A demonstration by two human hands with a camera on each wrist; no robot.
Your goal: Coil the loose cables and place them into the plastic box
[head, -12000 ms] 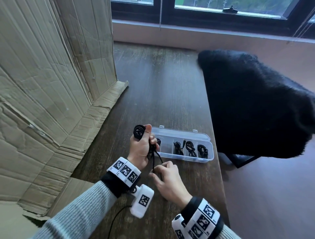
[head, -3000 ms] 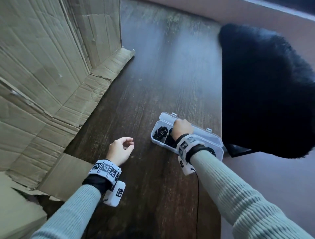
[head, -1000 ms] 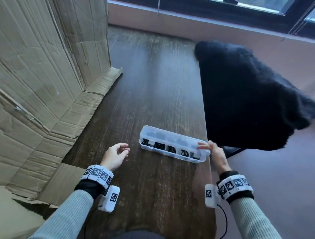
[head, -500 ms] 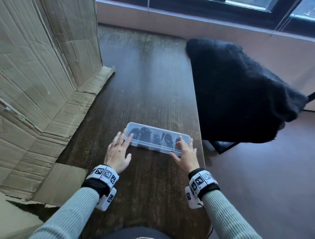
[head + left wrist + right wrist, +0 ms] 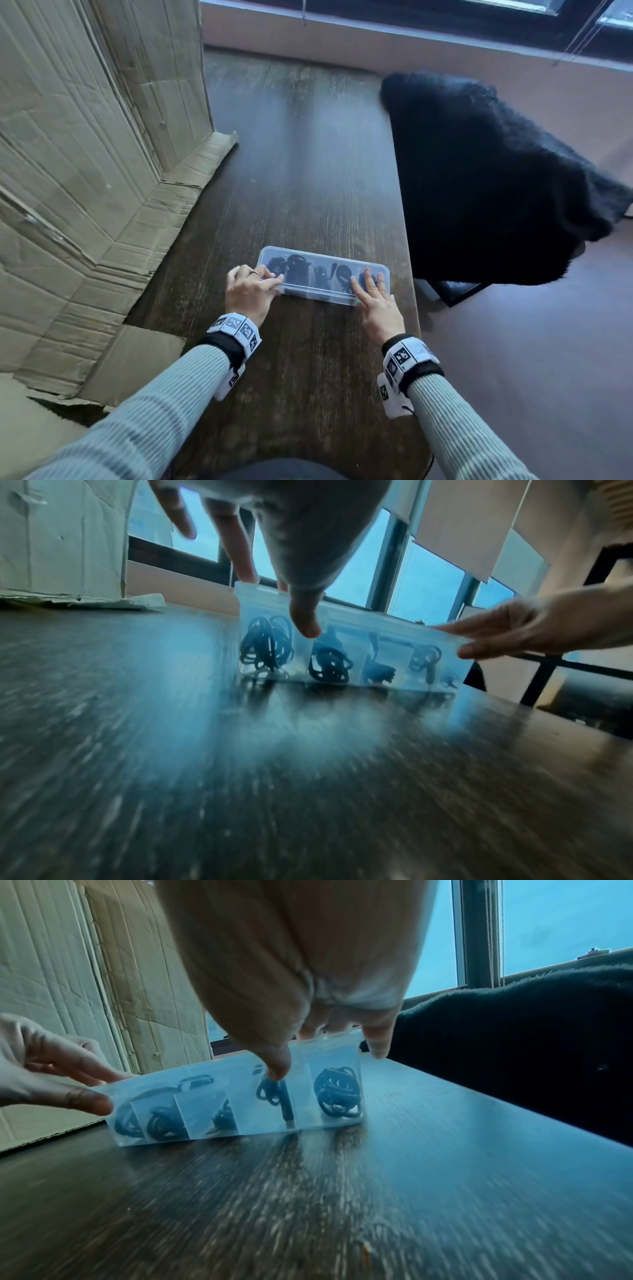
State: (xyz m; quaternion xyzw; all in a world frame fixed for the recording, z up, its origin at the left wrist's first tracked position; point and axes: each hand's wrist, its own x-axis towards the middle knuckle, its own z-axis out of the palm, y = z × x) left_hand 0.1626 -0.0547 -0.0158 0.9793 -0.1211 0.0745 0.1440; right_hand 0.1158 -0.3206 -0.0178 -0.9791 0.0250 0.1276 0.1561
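Note:
A clear plastic box (image 5: 320, 295) with its lid down lies across the dark wooden table (image 5: 308, 171), near the right edge. Black coiled cables (image 5: 297, 268) fill its compartments, one coil (image 5: 265, 645) at the left end and another coil (image 5: 337, 1093) at the right end. My left hand (image 5: 274, 277) holds the box's left end, fingers bent over the lid and thumb (image 5: 304, 618) against the front wall. My right hand (image 5: 363, 279) presses straight, spread fingers on the right end of the lid, thumb (image 5: 277, 1066) on the front wall.
Flattened cardboard (image 5: 85, 154) stands along the left of the table and spreads over its near left corner. A chair draped in black fleece (image 5: 479, 178) stands close against the table's right edge (image 5: 407, 240). A windowsill runs along the far end.
The box's lid has come down over the coils. Both hands have moved from beside the box onto its two ends, the left one curling round its end.

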